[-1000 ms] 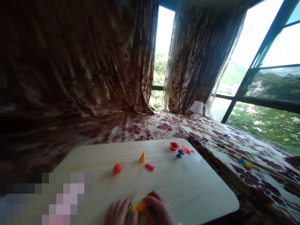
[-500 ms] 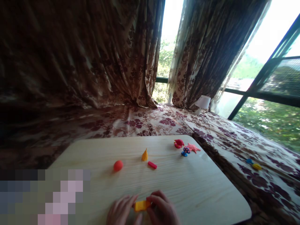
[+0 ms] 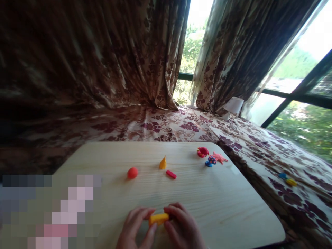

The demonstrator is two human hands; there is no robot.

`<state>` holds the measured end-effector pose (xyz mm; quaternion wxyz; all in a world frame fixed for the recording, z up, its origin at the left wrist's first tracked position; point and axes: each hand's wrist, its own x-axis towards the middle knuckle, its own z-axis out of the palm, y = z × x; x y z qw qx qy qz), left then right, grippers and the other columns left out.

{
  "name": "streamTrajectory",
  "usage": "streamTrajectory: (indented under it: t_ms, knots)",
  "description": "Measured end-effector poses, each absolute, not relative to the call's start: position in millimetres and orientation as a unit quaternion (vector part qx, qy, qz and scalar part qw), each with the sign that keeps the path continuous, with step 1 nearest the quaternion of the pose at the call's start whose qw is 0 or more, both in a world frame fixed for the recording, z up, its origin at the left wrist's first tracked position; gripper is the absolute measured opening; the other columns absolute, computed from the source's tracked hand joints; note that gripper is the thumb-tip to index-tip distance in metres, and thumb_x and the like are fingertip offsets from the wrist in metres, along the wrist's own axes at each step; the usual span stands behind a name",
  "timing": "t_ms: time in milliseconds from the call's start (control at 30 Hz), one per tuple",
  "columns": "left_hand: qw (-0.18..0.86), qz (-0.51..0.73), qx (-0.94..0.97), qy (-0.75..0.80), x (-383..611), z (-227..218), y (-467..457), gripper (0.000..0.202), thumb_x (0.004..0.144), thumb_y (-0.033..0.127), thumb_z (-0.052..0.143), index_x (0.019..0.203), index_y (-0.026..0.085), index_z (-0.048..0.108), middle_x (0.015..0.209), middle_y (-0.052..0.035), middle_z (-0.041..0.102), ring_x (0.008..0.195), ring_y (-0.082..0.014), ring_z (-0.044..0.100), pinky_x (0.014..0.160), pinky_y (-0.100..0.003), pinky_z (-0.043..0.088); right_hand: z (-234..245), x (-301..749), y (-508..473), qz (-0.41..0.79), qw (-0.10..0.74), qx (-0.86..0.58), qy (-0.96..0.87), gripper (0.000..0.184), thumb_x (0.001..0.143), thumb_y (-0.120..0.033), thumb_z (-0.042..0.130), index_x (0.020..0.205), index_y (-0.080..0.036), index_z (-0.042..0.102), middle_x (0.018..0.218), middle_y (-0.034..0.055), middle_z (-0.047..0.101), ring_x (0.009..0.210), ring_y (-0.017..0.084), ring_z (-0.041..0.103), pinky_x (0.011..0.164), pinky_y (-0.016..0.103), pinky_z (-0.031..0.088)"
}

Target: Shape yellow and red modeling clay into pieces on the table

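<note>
A small yellow block of what looks like modelling clay [image 3: 158,219] is held between both hands, low over the near part of the table. My left hand [image 3: 136,226] pinches its left end between thumb and fingers. At the other end, the fingers and thumb of my right hand [image 3: 183,224] close on it. Farther out on the tabletop lie an orange-red ball [image 3: 132,173], a yellow pear-like pointed piece [image 3: 163,163] and a short red-pink stick [image 3: 171,174].
Toward the table's [image 3: 109,155] far right corner sit a red crab-like figure [image 3: 202,152], a blue dotted mushroom-like figure [image 3: 211,160] and a pink flat figure [image 3: 220,158]. Blue and yellow pieces [image 3: 287,179] lie on the flowered cover. A white lamp [image 3: 233,105] stands by the curtain.
The view has tilted down and shifted slightly left. The yellow block has been turned a little between my hands, and my left thumb now presses against its near side.
</note>
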<state>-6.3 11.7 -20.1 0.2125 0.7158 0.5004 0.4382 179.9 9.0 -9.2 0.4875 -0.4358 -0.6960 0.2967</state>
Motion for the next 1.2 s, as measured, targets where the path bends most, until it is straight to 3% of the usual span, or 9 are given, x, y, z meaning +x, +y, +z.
streamTrajectory:
  t_ms: [133, 333, 567, 667, 767, 867, 967, 1100, 1200]
  knots:
    - [0.310, 0.426, 0.664, 0.530, -4, -7, 8, 0.028, 0.079, 0.044, 0.060, 0.097, 0.025, 0.068, 0.095, -0.0037, 0.070, 0.092, -0.0195, 0.067, 0.084, -0.029, 0.057, 0, 179, 6, 0.321, 0.502, -0.449, -0.666, 0.016, 0.085, -0.028, 0.057, 0.097, -0.022, 0.066, 0.077, 0.0047, 0.066, 0.067, 0.015, 0.063, 0.060, 0.023, 0.053]
    - [0.401, 0.412, 0.609, 0.547, -6, 8, 6, 0.030, 0.077, 0.048, 0.061, 0.088, 0.021, 0.071, 0.090, -0.0032, 0.073, 0.087, -0.0189, 0.068, 0.082, -0.024, 0.056, 6, 180, 5, 0.434, 0.485, -0.464, -0.600, 0.024, 0.085, -0.042, 0.059, 0.090, -0.021, 0.071, 0.079, 0.0058, 0.068, 0.071, 0.017, 0.064, 0.062, 0.024, 0.052]
    - [0.438, 0.400, 0.594, 0.543, -5, 10, 6, 0.032, 0.077, 0.049, 0.060, 0.088, 0.020, 0.070, 0.088, -0.0032, 0.073, 0.086, -0.0192, 0.069, 0.080, -0.025, 0.056, 12, 182, 4, 0.425, 0.486, -0.471, -0.601, 0.026, 0.087, -0.042, 0.057, 0.084, -0.020, 0.071, 0.074, 0.0053, 0.068, 0.067, 0.016, 0.063, 0.061, 0.024, 0.052]
    - [0.437, 0.417, 0.575, 0.552, -3, 5, 4, 0.037, 0.077, 0.051, 0.060, 0.097, 0.020, 0.067, 0.091, -0.0038, 0.073, 0.087, -0.0190, 0.069, 0.079, -0.024, 0.056, 12, 184, 4, 0.388, 0.491, -0.455, -0.633, 0.020, 0.084, -0.034, 0.061, 0.098, -0.022, 0.068, 0.079, 0.0044, 0.068, 0.071, 0.017, 0.064, 0.065, 0.025, 0.054]
    - [0.414, 0.428, 0.575, 0.561, -1, 3, 3, 0.038, 0.077, 0.048, 0.061, 0.102, 0.020, 0.064, 0.090, -0.0033, 0.073, 0.085, -0.0178, 0.069, 0.078, -0.022, 0.056, 15, 183, 5, 0.337, 0.493, -0.423, -0.681, 0.036, 0.076, -0.016, 0.065, 0.111, -0.025, 0.061, 0.089, 0.0037, 0.065, 0.075, 0.016, 0.063, 0.070, 0.025, 0.054]
    - [0.396, 0.412, 0.598, 0.562, 0, 9, 3, 0.030, 0.081, 0.045, 0.057, 0.099, 0.021, 0.065, 0.088, -0.0026, 0.072, 0.082, -0.0161, 0.069, 0.075, -0.020, 0.056, 21, 180, 6, 0.322, 0.478, -0.420, -0.701, 0.035, 0.075, -0.006, 0.059, 0.104, -0.025, 0.063, 0.093, 0.0037, 0.061, 0.077, 0.014, 0.062, 0.070, 0.023, 0.052]
    - [0.319, 0.413, 0.659, 0.541, -1, 14, 4, 0.023, 0.084, 0.036, 0.055, 0.101, 0.022, 0.064, 0.090, -0.0021, 0.071, 0.083, -0.0151, 0.068, 0.076, -0.022, 0.056, 24, 178, 6, 0.332, 0.467, -0.427, -0.699, 0.027, 0.079, -0.008, 0.058, 0.100, -0.023, 0.064, 0.089, 0.0035, 0.060, 0.078, 0.014, 0.061, 0.070, 0.024, 0.051]
    - [0.106, 0.430, 0.751, 0.490, -6, 8, 8, 0.016, 0.079, 0.023, 0.059, 0.094, 0.025, 0.064, 0.090, -0.0021, 0.067, 0.090, -0.0183, 0.062, 0.081, -0.032, 0.052, 25, 179, 4, 0.303, 0.397, -0.469, -0.728, 0.019, 0.086, -0.015, 0.055, 0.098, -0.022, 0.067, 0.092, 0.0058, 0.058, 0.086, 0.018, 0.058, 0.076, 0.031, 0.049]
    - [0.062, 0.399, 0.775, 0.485, -8, 2, 6, 0.012, 0.080, 0.018, 0.057, 0.088, 0.022, 0.064, 0.087, -0.0041, 0.063, 0.093, -0.0205, 0.056, 0.082, -0.037, 0.048, 24, 178, 1, 0.261, 0.344, -0.482, -0.763, 0.019, 0.087, -0.016, 0.055, 0.099, -0.023, 0.067, 0.092, 0.0061, 0.058, 0.087, 0.020, 0.054, 0.077, 0.036, 0.046]
